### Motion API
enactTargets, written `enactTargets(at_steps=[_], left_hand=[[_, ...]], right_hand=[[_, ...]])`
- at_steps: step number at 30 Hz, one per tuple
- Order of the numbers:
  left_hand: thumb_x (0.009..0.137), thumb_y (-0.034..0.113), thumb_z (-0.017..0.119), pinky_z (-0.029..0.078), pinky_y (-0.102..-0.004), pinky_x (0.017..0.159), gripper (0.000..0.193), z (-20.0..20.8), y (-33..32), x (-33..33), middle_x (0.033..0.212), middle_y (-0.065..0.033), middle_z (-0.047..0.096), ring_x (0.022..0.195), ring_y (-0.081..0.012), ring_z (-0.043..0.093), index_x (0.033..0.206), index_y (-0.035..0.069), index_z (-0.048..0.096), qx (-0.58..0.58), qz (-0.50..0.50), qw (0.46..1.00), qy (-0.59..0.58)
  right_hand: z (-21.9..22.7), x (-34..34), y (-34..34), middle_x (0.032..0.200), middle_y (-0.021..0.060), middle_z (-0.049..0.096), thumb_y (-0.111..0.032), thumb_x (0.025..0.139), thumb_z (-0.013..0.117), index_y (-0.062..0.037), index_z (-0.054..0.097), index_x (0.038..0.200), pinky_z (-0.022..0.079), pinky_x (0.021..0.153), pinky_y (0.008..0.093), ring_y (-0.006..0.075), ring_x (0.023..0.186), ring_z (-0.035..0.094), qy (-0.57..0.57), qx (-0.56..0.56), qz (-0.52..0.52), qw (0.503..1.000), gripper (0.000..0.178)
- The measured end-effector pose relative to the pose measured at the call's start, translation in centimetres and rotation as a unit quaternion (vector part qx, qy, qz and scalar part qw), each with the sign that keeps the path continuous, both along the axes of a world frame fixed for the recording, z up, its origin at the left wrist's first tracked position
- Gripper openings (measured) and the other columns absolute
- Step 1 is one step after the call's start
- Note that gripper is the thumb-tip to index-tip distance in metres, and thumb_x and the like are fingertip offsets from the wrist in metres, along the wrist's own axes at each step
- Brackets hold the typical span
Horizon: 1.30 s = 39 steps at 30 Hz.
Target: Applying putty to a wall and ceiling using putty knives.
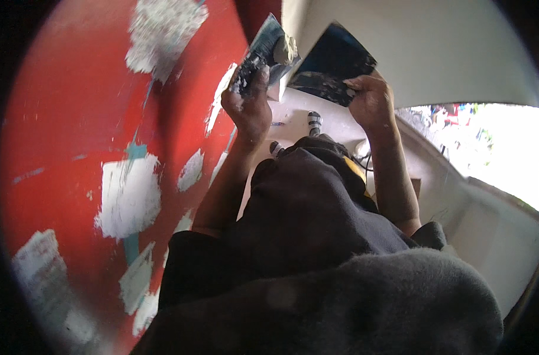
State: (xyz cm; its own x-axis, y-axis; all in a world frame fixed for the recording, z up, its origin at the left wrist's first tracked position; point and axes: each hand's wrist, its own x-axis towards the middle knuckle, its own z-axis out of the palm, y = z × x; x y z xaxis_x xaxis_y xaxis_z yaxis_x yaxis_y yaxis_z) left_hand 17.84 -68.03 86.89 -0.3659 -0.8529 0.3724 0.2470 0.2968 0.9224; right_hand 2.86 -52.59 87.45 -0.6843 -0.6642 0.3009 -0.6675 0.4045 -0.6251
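Note:
My left hand (250, 109) is closed round a flat putty knife (259, 52), its blade smeared with white and pointing up and away. A lump of pale filler (285, 50) sits on that blade, near its right edge. My right hand (371, 97) grips a second, wider putty knife (334, 62) with a dark blade, thumb on its near face. The two blades lean toward each other, their edges close together; whether they touch I cannot tell. On my left rises a red wall (56, 118) with several white filler patches (130, 195) on it.
A white wall (452, 47) stands ahead and to the right. Below it on the right, a bright opening (458, 139) shows blurred coloured things beyond a ledge (435, 148). My sandalled feet (314, 123) stand on a pale floor (290, 121). A dark cable (364, 163) hangs beside my right forearm.

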Motion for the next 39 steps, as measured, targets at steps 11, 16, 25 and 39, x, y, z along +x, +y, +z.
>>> enactTargets(at_steps=[11,16,25,39], left_hand=[[0.085,0.0,0.053,0.049,-0.0306,0.079,0.031,-1.0,1.0,-2.8,0.108,-0.0195,0.061,0.097,-0.0257,0.061,0.116,-0.003,0.055,-0.298,-0.176,0.936,-0.059],[0.073,-0.008,0.055,0.052,-0.0374,0.081,0.051,-0.9,0.1,-2.7,0.118,-0.0216,0.054,0.107,-0.0328,0.056,0.123,0.002,0.049,-0.376,-0.206,0.884,-0.186],[0.085,-0.003,0.043,0.051,-0.0354,0.083,0.045,-0.5,-1.9,-1.7,0.125,-0.0175,0.05,0.107,-0.0295,0.056,0.128,0.008,0.046,-0.346,-0.193,0.868,-0.3],[0.083,0.009,0.058,0.047,-0.0408,0.072,0.021,-10.5,1.5,4.5,0.088,-0.0246,0.062,0.083,-0.0383,0.061,0.098,-0.005,0.059,-0.074,-0.032,0.945,-0.316]], right_hand=[[-0.4,-0.3,-1.8,0.094,0.014,0.064,-0.008,0.082,0.06,0.0043,0.058,0.099,0.055,0.077,0.0315,0.02,0.083,0.065,-0.652,-0.359,-0.03,0.667,0.021],[0.3,-0.4,-1.7,0.091,0.0154,0.064,-0.009,0.085,0.054,0.0049,0.055,0.103,0.056,0.074,0.033,0.021,0.081,0.065,-0.705,-0.356,-0.053,0.611,0.022],[0.9,-1.6,-0.7,0.09,0.0136,0.063,-0.012,0.084,0.05,0.0028,0.056,0.097,0.054,0.077,0.0314,0.0183,0.083,0.064,-0.719,-0.405,0.065,0.561,0.02],[19.2,-15.9,-12.4,0.096,0.0103,0.06,-0.001,0.079,0.056,0.0061,0.057,0.099,0.045,0.081,0.0332,0.0211,0.085,0.057,-0.286,-0.625,0.129,0.715,0.021]])
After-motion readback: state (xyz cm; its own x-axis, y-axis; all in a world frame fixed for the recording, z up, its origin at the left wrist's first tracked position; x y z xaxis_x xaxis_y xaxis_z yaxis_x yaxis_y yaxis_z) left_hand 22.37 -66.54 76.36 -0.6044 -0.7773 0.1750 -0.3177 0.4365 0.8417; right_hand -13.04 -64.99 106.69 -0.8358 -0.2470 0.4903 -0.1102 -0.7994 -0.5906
